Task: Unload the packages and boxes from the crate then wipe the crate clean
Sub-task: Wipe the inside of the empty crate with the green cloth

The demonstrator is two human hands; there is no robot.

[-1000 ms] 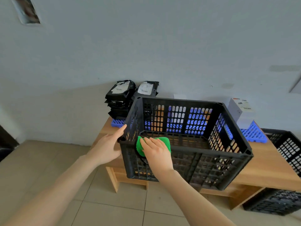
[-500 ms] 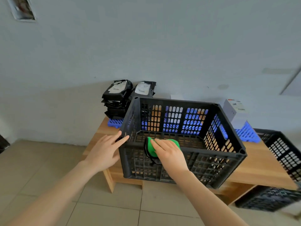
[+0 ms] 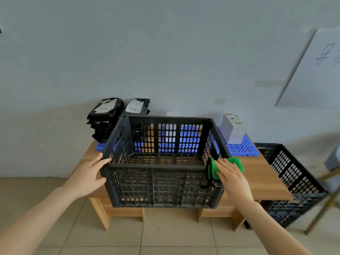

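Observation:
A black slotted crate (image 3: 158, 183) stands on a low wooden table (image 3: 265, 179), with nothing visible inside it. My left hand (image 3: 86, 175) rests flat against the crate's near left corner, fingers spread on the rim. My right hand (image 3: 230, 174) presses a green cloth (image 3: 234, 161) onto the near right corner of the rim. Black mailer packages (image 3: 105, 115) are stacked behind the crate at the left. Behind its right side, white boxes (image 3: 232, 127) sit on a blue slotted tray (image 3: 241, 148).
A second black crate (image 3: 290, 173) stands on the floor right of the table. A metal stand leg (image 3: 323, 208) shows at the right edge. A white board (image 3: 316, 70) leans on the grey wall. Tiled floor lies in front.
My right hand has slid the green cloth along the near rim from the left part to the right corner. The left hand stays at the left corner.

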